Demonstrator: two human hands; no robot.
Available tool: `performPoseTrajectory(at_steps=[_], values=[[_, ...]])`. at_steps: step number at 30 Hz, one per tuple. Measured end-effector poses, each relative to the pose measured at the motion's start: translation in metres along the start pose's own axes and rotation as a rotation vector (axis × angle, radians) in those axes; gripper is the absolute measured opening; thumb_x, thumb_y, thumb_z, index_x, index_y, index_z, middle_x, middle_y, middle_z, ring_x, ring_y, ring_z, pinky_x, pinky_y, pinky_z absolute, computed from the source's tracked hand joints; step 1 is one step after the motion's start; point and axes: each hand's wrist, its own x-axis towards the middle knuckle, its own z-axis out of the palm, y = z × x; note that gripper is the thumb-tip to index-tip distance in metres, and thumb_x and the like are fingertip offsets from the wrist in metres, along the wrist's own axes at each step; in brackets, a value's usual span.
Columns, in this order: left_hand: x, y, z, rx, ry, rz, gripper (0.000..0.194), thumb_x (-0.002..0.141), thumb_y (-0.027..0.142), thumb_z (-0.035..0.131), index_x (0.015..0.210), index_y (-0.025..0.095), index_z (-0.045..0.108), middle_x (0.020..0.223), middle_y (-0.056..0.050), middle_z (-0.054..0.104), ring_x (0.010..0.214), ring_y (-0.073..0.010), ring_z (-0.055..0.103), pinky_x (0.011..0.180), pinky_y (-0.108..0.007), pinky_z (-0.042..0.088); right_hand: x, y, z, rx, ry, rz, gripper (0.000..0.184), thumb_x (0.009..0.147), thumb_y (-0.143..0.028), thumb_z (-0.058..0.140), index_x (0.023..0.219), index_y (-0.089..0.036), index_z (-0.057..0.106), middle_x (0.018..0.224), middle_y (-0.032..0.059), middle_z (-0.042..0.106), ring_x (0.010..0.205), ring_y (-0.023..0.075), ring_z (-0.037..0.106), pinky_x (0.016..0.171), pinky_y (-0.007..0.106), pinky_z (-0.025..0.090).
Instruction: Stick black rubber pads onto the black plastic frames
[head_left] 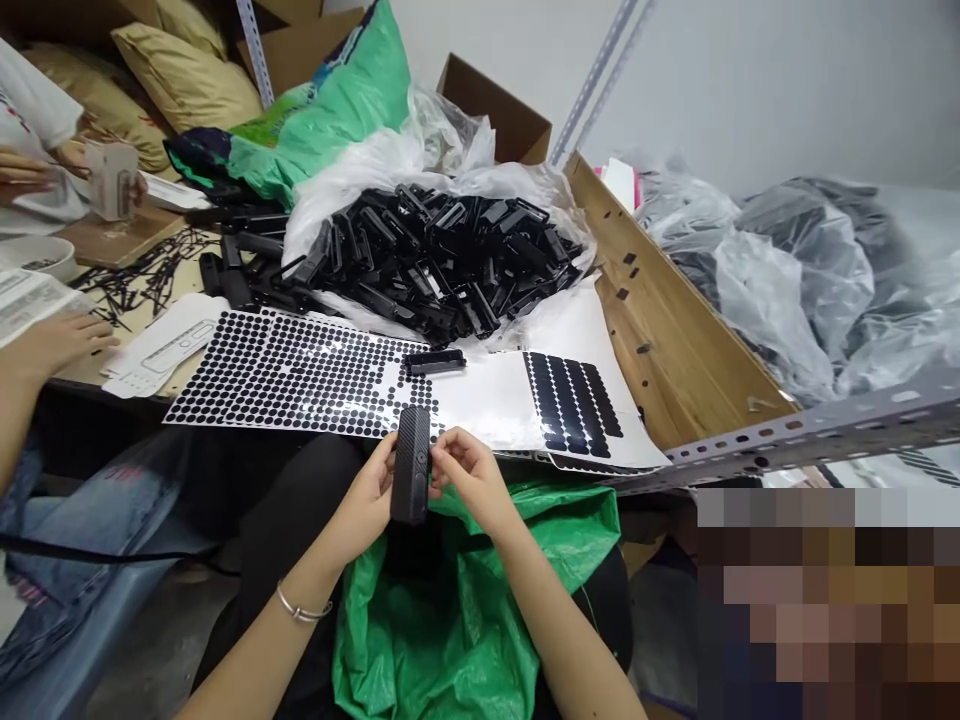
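Observation:
My left hand (369, 500) grips a black oblong plastic part (411, 465) upright over my lap, fingers wrapped round its left side. My right hand (466, 472) pinches at the part's right edge near the top. Just beyond lies a white sheet of small black round stickers (292, 372), and a second sheet with larger black dots (574, 402) to the right. One loose black part (435, 362) rests on the sheets. Behind them a heap of black plastic parts (442, 255) sits on clear plastic.
A green bag (465, 620) lies open on my lap. A cardboard wall (660, 320) and a metal shelf rail (810, 432) stand on the right, with clear plastic bags (787, 270) beyond. At left another person's hands (52, 340) work; a third person's hands hold a white box (111, 178).

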Motion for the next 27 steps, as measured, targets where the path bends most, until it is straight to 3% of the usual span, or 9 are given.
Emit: performPoseTrajectory(at_steps=[4,8,10,13,16,20,24,27], values=[[0.004,0.004,0.0,-0.07,-0.07,-0.072,0.062,0.086,0.038,0.063,0.142,0.025,0.039,0.138,-0.015,0.055,0.114,-0.0282,0.062,0.089,-0.034,0.054,0.007,0.001,-0.014,-0.186,0.1,-0.075,0.021,0.087,-0.041,0.056,0.08,-0.021,0.057,0.069,0.0004,0.061,0.065,0.0151,0.058,0.064,0.029,0.051],[0.006,0.006,-0.006,-0.16,-0.125,-0.103,0.061,0.089,0.035,0.06,0.144,0.03,0.034,0.149,-0.014,0.043,0.117,-0.0291,0.061,0.093,-0.037,0.052,0.024,0.009,-0.04,-0.731,0.279,-0.187,0.014,0.087,-0.027,0.054,0.093,-0.021,0.066,0.089,0.0076,0.064,0.086,0.0244,0.059,0.081,0.041,0.048],[0.006,0.004,-0.01,-0.198,-0.151,-0.087,0.065,0.087,0.032,0.062,0.145,0.032,0.033,0.154,-0.013,0.036,0.122,-0.03,0.057,0.098,-0.038,0.049,0.03,0.016,-0.047,-0.916,0.261,-0.175,0.016,0.084,-0.022,0.058,0.096,-0.021,0.068,0.094,0.0095,0.063,0.092,0.0274,0.057,0.084,0.044,0.047],[0.006,0.003,-0.013,-0.258,-0.209,-0.039,0.077,0.082,0.031,0.069,0.147,0.034,0.029,0.156,-0.013,0.031,0.131,-0.0334,0.048,0.102,-0.041,0.046,0.035,0.025,-0.05,-0.988,0.187,-0.156,0.01,0.083,-0.018,0.06,0.084,-0.021,0.069,0.089,0.008,0.062,0.09,0.0263,0.057,0.082,0.042,0.047],[0.007,0.003,-0.013,-0.323,-0.243,-0.006,0.08,0.078,0.032,0.072,0.147,0.034,0.031,0.154,-0.013,0.035,0.133,-0.0356,0.045,0.104,-0.044,0.043,0.037,0.029,-0.048,-0.992,0.155,-0.161,0.015,0.082,-0.012,0.058,0.073,-0.022,0.064,0.082,0.0051,0.061,0.087,0.0238,0.056,0.08,0.039,0.047],[0.008,0.0,-0.009,-0.295,-0.159,-0.02,0.057,0.084,0.031,0.066,0.138,0.03,0.047,0.149,-0.012,0.044,0.128,-0.0341,0.051,0.102,-0.043,0.045,0.037,0.026,-0.047,-0.901,0.181,-0.144,0.017,0.079,-0.008,0.057,0.069,-0.021,0.06,0.076,0.0034,0.059,0.082,0.022,0.055,0.078,0.038,0.046],[0.011,-0.008,-0.005,-0.267,-0.084,-0.057,0.042,0.08,0.03,0.071,0.121,0.02,0.063,0.131,-0.014,0.062,0.121,-0.0324,0.058,0.1,-0.042,0.047,0.028,0.014,-0.043,-0.475,0.244,-0.155,0.008,0.081,-0.022,0.061,0.073,-0.022,0.063,0.089,0.0047,0.06,0.091,0.0215,0.058,0.083,0.038,0.049],[0.013,-0.013,-0.003,-0.282,-0.079,-0.088,0.037,0.075,0.027,0.076,0.11,0.015,0.067,0.116,-0.015,0.07,0.115,-0.032,0.062,0.093,-0.04,0.052,0.016,0.001,-0.033,-0.126,0.178,-0.096,0.01,0.08,-0.032,0.067,0.074,-0.023,0.066,0.105,0.0048,0.059,0.107,0.0222,0.057,0.09,0.036,0.049]])
